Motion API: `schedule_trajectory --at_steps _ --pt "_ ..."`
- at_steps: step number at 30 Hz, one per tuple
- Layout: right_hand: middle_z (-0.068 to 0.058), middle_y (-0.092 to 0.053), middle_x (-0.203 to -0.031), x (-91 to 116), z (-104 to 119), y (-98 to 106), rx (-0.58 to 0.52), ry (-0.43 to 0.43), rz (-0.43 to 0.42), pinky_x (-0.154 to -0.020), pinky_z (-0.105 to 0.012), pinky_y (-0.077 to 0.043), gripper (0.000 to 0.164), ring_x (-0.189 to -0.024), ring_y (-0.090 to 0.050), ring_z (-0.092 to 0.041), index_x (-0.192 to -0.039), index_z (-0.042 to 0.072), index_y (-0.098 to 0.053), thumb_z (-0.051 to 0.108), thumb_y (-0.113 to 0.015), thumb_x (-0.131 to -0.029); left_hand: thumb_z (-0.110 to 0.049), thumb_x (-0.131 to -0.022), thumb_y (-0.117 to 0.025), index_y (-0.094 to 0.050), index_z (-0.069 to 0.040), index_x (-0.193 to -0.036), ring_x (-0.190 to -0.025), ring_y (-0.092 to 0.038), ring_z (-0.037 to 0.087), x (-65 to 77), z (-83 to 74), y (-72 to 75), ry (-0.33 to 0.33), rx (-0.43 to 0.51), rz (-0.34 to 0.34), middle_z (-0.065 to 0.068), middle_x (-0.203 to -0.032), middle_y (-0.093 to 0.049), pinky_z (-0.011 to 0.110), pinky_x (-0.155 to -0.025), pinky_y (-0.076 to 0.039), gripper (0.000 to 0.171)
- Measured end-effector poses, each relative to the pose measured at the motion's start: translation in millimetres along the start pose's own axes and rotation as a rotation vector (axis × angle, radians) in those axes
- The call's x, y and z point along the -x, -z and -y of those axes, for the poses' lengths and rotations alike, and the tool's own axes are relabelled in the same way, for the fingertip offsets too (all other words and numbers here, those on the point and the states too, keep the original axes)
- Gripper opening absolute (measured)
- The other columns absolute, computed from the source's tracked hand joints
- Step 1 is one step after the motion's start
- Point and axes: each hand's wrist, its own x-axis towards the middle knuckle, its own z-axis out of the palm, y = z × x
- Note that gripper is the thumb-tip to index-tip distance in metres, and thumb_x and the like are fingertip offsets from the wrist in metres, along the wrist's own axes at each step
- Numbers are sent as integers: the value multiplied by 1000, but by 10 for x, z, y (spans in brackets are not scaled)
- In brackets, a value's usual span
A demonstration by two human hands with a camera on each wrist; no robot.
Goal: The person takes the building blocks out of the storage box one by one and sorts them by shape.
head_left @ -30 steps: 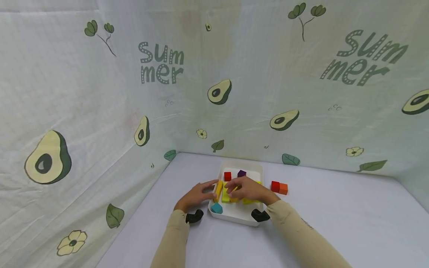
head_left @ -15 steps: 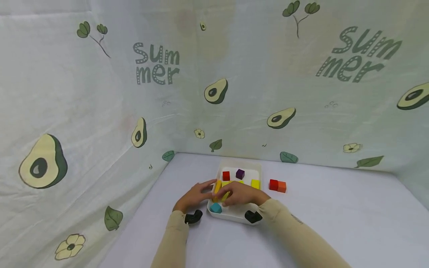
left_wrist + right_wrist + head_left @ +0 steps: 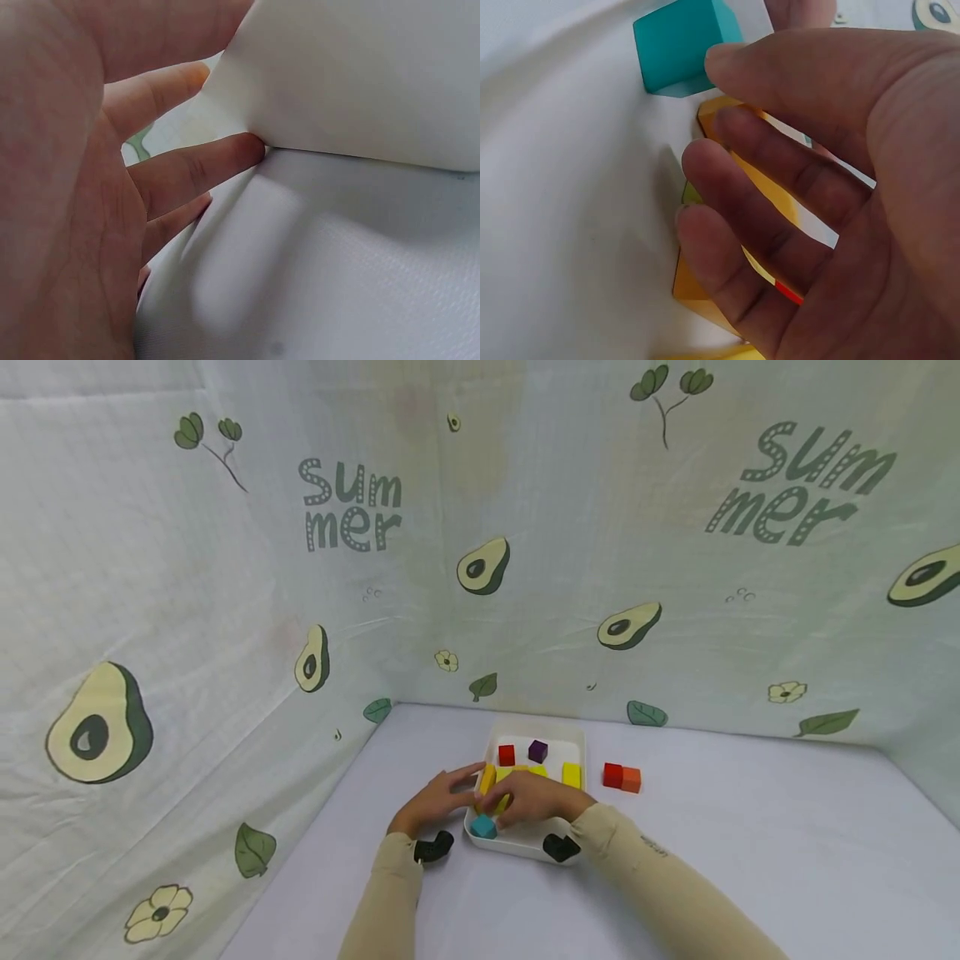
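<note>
A shallow white tray [image 3: 517, 847] holds several coloured blocks. My left hand [image 3: 435, 800] lies at its left side; in the left wrist view, spread fingers touch the outer wall of the tray [image 3: 360, 82]. My right hand [image 3: 536, 797] is over the tray's near-left part, hiding some yellow blocks. The teal block [image 3: 679, 49] stands in the near-left corner, and my right thumb tip overlaps its edge; contact is unclear. The other right fingers curve loosely in front of an orange block [image 3: 769, 176], gripping nothing visible. A long orange-yellow block [image 3: 487, 779] lies along the left wall.
Farther back in the tray are a red cube [image 3: 507, 755] and a purple block [image 3: 537, 751]. A yellow block [image 3: 572, 774] sits at the tray's right. Outside, a red cube [image 3: 612, 775] touches an orange cube [image 3: 631, 779] on the white table [image 3: 750, 852].
My right hand has moved left and nearer to me, from over the middle blocks toward the teal block. The left hand stays at the tray's left side.
</note>
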Motion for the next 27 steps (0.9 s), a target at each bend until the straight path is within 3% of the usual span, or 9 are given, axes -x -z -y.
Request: schedule_trajectory --at_steps 14,27 --pt "16 -67 -93 -16 75 -69 84 7 1 -82 -23 -52 27 -91 -59 -8 -111 23 -77 14 -79 -85 -63 -85 -68 -47 -47 -146 -141 -33 35 0 15 -4 6 5 -5 2 -145 -54 73 -106 -29 67" --pt "12 -67 -98 165 -2 16 4 -6 -63 -84 -26 -54 21 -93 -61 -11 -106 23 -72 23 -81 -86 -56 -90 -66 -47 -44 -148 -141 -33 36 -3 -2 1 -16 -33 -3 1 -145 -55 74 -107 -26 62"
